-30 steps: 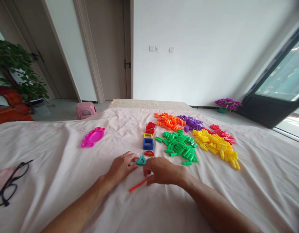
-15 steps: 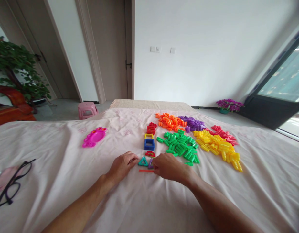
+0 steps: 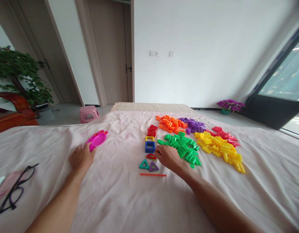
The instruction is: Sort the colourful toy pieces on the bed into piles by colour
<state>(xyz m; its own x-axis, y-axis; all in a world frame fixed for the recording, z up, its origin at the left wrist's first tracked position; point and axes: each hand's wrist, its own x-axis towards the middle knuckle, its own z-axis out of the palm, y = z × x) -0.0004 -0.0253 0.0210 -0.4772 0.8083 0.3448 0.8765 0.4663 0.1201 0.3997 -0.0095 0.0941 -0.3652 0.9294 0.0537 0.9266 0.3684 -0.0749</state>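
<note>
My left hand (image 3: 82,157) is closed on the near left edge of a pink paw-shaped tray (image 3: 98,139), with its fingertips partly hidden. My right hand (image 3: 168,156) is curled just right of the stacked blue square frames (image 3: 149,150); whatever its fingers may hold is hidden. In line with these frames are red pieces (image 3: 151,132) and a yellow frame (image 3: 149,138) behind, and a red half-round piece (image 3: 151,159) in front. Nearer me lie a teal triangle (image 3: 144,167), a purple triangle (image 3: 154,170) and a thin orange-red stick (image 3: 153,175).
Heaps of green (image 3: 179,141), orange (image 3: 170,124), purple (image 3: 193,125), yellow (image 3: 218,145) and red blocks (image 3: 224,134) spread to the right. Black glasses (image 3: 17,189) rest at the left on the wrinkled pink cloth (image 3: 120,200). A pink stool (image 3: 89,113) stands beyond the table.
My left hand has gone from beside the teal triangle leftward to the pink tray. My right hand has left the purple triangle and moved slightly away and to the right.
</note>
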